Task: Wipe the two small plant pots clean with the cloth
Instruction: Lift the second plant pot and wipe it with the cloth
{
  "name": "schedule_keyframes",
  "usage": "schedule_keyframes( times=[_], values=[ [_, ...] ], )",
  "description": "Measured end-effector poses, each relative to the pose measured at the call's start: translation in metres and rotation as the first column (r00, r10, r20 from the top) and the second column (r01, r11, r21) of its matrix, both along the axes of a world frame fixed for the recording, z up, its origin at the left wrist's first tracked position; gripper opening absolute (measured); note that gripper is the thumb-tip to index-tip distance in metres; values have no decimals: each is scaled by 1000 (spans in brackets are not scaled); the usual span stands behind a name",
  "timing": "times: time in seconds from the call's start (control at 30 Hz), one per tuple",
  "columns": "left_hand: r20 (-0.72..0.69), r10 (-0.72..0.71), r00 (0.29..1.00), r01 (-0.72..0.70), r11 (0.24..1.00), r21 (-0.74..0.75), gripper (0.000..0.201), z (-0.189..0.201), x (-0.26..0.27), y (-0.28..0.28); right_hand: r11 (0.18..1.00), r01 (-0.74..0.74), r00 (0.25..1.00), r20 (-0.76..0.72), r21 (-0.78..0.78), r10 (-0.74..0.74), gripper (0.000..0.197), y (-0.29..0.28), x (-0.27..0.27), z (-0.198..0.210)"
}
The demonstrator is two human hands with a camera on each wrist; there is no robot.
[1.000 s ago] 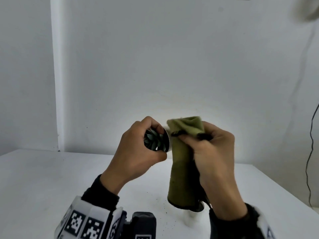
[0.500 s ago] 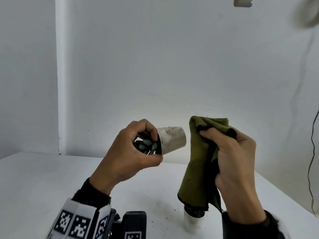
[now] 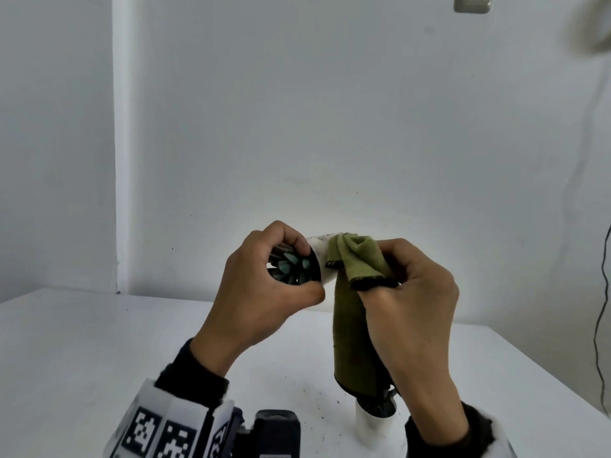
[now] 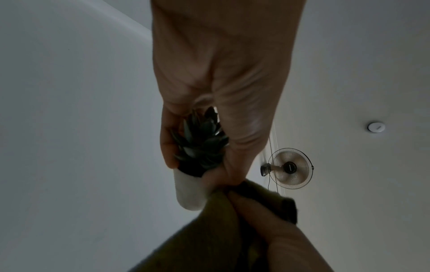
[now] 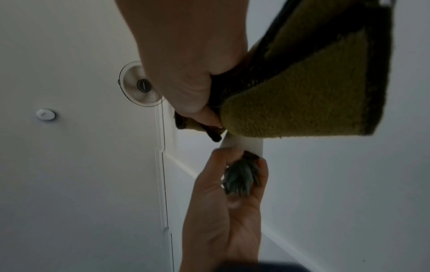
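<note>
Now wiping: first pot [image 3: 318, 256], held on its side above the table [image 3: 82, 342]; dirt specks show on its wall.
Left hand [image 3: 264, 292]: fingers curled round that pot's rim and plant.
Right hand [image 3: 410, 312]: pinching the cloth [image 3: 357, 259] against the pot's far end.
Left to do: second pot [image 3: 373, 424], upright on the table below the cloth, apparently untouched.
Progress: roughly under halfway, I judge.

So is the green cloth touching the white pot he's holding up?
Touching. The head view shows the green cloth draped over the white pot; the right wrist view shows it wrapping the pot's base.
</note>
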State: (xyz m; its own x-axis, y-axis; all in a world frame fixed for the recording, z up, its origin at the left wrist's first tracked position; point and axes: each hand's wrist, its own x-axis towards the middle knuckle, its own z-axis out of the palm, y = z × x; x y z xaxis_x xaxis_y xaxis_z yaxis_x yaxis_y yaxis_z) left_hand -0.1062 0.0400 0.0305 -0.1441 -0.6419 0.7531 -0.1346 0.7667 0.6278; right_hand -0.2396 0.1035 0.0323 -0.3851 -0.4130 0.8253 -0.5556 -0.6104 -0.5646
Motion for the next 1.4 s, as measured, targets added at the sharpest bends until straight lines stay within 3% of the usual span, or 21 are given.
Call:
schedule_keyframes(
  times=[0.17, 0.37, 0.47, 0.6, 0.83, 1.0, 1.1, 1.27, 1.4],
  values=[
    [47, 25, 999, -25, 1000, -6, 38, 1, -2, 4, 990, 64, 996, -51, -125, -71, 7, -6, 9, -7],
    [96, 18, 995, -21, 999, 32, 42, 1, -1, 1, 987, -158, 987, -11, -22, 158, 18, -1, 8, -2],
    [103, 12, 995, -18, 998, 60, 41, 1, 2, 1, 955, -294, 946, 130, -43, 297, 16, 1, 3, 2],
    [122, 73, 990, -81, 995, 55, 42, 1, 3, 1, 925, -351, 861, 338, -145, 380, 18, 4, -8, 9],
    [109, 7, 994, -19, 993, 113, 42, -2, -6, 1, 947, -320, 940, 126, 3, 317, 16, 3, -3, 5],
    [149, 19, 989, -31, 997, 75, 46, -3, -7, 1, 996, -77, 993, -96, -52, 71, 23, -13, 2, -9],
    [144, -11, 990, -1, 996, 84, 45, -3, -8, 1, 994, -31, 994, -106, -101, 20, 22, -18, 1, -12],
    [162, -43, 986, 25, 994, 107, 39, -3, -5, 1, 992, -17, 996, -90, -122, 6, 3, -20, 2, -14],
    [194, -56, 980, 32, 992, 122, 41, -2, -1, 1, 989, 51, 993, -97, -140, -65, 4, -23, 1, -16]
  ],
)
